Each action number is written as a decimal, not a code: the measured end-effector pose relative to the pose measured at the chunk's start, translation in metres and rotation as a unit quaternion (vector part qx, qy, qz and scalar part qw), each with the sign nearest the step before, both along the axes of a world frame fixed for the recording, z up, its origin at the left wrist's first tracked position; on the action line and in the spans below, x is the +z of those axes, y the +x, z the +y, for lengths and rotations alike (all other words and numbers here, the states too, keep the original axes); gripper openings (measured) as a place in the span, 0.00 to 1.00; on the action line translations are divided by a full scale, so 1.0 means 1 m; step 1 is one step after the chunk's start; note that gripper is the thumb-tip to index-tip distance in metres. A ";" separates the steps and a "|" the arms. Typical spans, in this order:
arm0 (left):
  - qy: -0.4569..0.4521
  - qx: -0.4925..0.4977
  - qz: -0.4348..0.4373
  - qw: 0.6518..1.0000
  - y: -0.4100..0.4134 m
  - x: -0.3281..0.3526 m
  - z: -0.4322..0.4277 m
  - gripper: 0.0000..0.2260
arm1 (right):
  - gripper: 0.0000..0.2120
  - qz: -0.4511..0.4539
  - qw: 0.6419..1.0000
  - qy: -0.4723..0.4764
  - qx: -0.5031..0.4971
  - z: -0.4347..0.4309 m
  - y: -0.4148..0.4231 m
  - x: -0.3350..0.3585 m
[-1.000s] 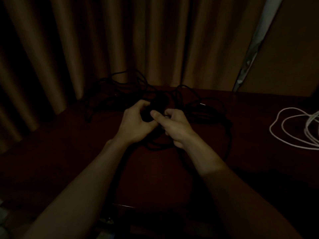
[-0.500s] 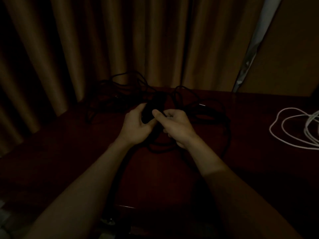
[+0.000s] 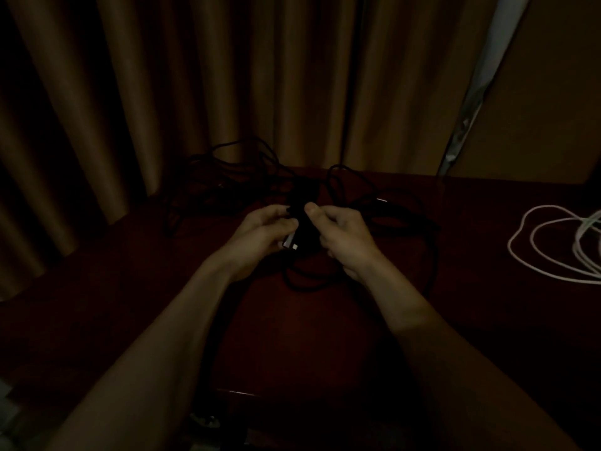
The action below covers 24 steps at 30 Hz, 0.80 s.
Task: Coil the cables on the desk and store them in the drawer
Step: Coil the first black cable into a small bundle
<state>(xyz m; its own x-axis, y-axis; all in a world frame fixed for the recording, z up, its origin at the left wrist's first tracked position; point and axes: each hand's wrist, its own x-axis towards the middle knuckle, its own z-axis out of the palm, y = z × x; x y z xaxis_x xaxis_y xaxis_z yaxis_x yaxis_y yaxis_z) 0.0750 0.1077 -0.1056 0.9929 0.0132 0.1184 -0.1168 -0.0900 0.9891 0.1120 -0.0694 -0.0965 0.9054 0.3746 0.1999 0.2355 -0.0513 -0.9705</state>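
Thin black cable (image 3: pixel 300 216), loosely tangled, pale connector tip (image 3: pixel 290 244).

Left hand (image 3: pixel 260 236): centre of frame, fingers curled round a bunch of the black cable (image 3: pixel 299 198), with a pale connector (image 3: pixel 294 246) showing beside its palm.
Right hand (image 3: pixel 344 236): just right of it, thumb and fingers pinching the same bunch.
Black cable: loose loops lie on the dark red desk (image 3: pixel 325 336), behind and below the hands.
White cable (image 3: pixel 553 207): looped at the right edge, well apart.
Curtain (image 3: pixel 195 76): brown folds across the top.
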 end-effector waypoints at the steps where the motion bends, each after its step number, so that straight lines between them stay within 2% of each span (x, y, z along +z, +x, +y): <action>1: -0.002 -0.014 0.008 1.000 0.000 0.000 0.000 0.12 | 0.21 -0.002 1.000 0.005 0.006 0.001 -0.002 0.000; 4: 0.007 -0.036 0.005 0.999 -0.002 0.001 -0.001 0.13 | 0.21 -0.001 1.000 -0.008 0.017 0.004 -0.004 0.000; 10: 0.060 0.052 -0.071 0.994 -0.003 -0.003 -0.010 0.11 | 0.18 0.015 1.000 -0.022 -0.010 0.007 -0.002 -0.001; 17: 0.158 0.132 -0.202 0.957 -0.003 -0.008 -0.018 0.17 | 0.16 0.016 0.999 -0.024 0.035 0.010 -0.007 0.003; 21: 0.189 0.167 -0.244 0.936 -0.004 -0.011 -0.021 0.17 | 0.18 0.008 0.999 -0.016 0.045 0.014 -0.009 0.001; 24: 0.212 0.189 -0.244 0.927 -0.002 -0.012 -0.020 0.17 | 0.18 -0.001 0.999 -0.031 0.035 0.014 -0.007 0.001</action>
